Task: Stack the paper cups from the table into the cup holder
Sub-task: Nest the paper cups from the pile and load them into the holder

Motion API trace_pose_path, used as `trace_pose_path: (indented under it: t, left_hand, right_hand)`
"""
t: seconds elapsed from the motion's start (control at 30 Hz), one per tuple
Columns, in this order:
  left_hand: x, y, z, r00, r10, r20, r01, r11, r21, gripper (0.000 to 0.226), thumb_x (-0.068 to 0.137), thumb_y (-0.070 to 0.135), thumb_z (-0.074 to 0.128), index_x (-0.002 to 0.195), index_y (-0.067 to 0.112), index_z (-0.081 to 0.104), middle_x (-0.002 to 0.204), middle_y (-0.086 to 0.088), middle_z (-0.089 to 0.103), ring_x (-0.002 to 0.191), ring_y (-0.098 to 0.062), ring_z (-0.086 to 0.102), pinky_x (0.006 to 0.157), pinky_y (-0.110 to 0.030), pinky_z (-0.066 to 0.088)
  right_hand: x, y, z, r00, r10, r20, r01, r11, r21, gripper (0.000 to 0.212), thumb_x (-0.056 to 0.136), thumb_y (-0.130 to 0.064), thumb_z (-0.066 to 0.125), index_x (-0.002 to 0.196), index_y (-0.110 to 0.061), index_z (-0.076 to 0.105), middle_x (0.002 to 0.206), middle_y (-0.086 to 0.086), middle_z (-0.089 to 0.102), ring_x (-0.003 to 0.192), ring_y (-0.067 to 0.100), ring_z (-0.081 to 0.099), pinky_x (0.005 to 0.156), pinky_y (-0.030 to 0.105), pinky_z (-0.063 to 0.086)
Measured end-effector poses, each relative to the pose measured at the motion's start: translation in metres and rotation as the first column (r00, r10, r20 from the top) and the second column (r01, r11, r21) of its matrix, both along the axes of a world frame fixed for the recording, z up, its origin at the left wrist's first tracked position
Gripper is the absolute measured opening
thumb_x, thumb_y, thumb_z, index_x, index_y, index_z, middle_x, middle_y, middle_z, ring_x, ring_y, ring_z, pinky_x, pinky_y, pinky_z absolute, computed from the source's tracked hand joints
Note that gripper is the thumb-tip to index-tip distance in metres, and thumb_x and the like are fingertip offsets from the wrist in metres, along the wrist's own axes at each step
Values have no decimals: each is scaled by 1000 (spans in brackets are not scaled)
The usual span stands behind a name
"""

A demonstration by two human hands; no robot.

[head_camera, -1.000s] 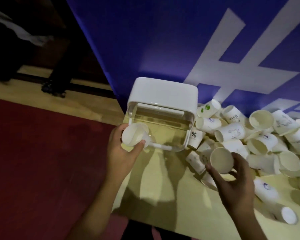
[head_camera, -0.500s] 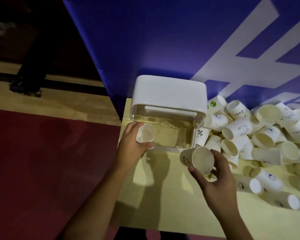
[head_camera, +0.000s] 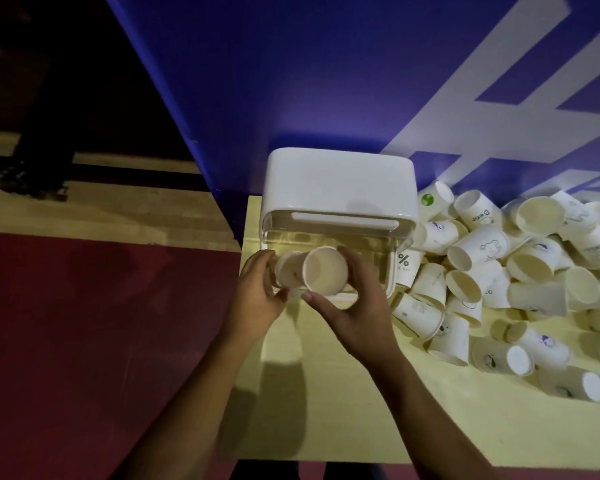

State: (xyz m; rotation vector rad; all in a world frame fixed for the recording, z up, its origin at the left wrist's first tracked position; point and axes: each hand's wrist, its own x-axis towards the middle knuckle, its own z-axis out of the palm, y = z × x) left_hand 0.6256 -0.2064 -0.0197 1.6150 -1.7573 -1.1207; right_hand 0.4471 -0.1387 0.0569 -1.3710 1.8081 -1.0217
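Paper cups meet at the cup holder (head_camera: 338, 181) mouth: right hand (head_camera: 355, 308) gripping one cup (head_camera: 324, 270), left hand (head_camera: 257, 296) gripping another (head_camera: 286, 268); nesting them comes next, I judge

Looks like an event hall or exhibition booth: tall blue backdrop panel with white lettering (head_camera: 326, 81) far, red carpet (head_camera: 101, 341) left over wooden flooring (head_camera: 118, 216).

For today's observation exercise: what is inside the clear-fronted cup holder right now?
Through the cup holder's clear front only bare yellowish space shows; no cups visibly inside. The two hands and their cups cover its lower left part.
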Motion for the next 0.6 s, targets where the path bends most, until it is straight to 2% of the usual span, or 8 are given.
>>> trace_pose_path:
  t: [0.1,0.17,0.23,0.3,0.4,0.47,0.53,0.6]
  left_hand:
    - [10,3,6,997,59,-49,-56,996,72,53,96,7,64,147,19,53,143,5,59,129,-11,57,107,-29,47]
    - [7,1,13,990,107,-97,-93,986,136,40,106,13,52,145,22,55,138,9,62,126,-5,58,102,-19,46]
    - [0,-1,18,981,131,-143,-106,980,168,32,110,18,47,139,22,60,125,15,66,111,9,61,89,-6,44]
    - [-6,-5,19,983,102,-150,-78,984,163,31,110,21,46,138,22,60,117,20,65,102,13,63,82,-5,46]
    - [-10,-8,12,998,14,-67,-4,988,156,40,110,17,46,149,18,53,126,6,65,99,3,66,79,0,43]
    - [-9,-8,4,999,-35,-8,36,989,145,45,108,10,47,152,19,49,134,-3,66,113,-12,66,80,4,39]
    - [-7,-6,-2,998,-59,6,58,990,132,49,105,5,50,151,21,49,139,-3,65,124,-18,63,84,3,39]
    - [-7,-6,-2,999,-51,3,50,989,142,51,103,4,54,150,23,51,135,-1,67,121,-17,64,85,-1,42]
  right_hand:
    - [12,-19,-19,996,69,-58,-67,997,43,83,79,-48,86,146,-19,48,141,-9,57,127,8,54,102,24,46]
    - [16,-28,-33,993,95,-67,-89,992,92,84,78,-48,86,147,-22,47,142,-8,56,127,8,54,100,23,44]
    - [19,-37,-46,989,122,-83,-109,984,139,85,76,-46,88,147,-23,47,143,-8,56,127,10,54,99,23,43]
    - [20,-43,-58,982,156,-110,-134,974,184,88,75,-47,88,149,-22,46,146,-6,54,130,12,53,103,28,47]
    - [18,-46,-68,981,179,-71,-155,953,262,89,82,-50,81,156,-22,39,154,-3,49,138,15,48,109,30,42]
    - [17,-46,-70,980,195,-47,-176,946,273,84,88,-46,77,158,-21,38,156,-1,48,141,16,46,111,30,40]
    - [15,-48,-71,973,224,-54,-201,939,279,81,90,-43,77,158,-21,38,157,-1,47,140,17,46,110,28,40]
    - [12,-51,-73,964,256,-72,-226,931,288,81,90,-42,77,157,-22,38,156,-2,47,139,18,47,110,31,41]
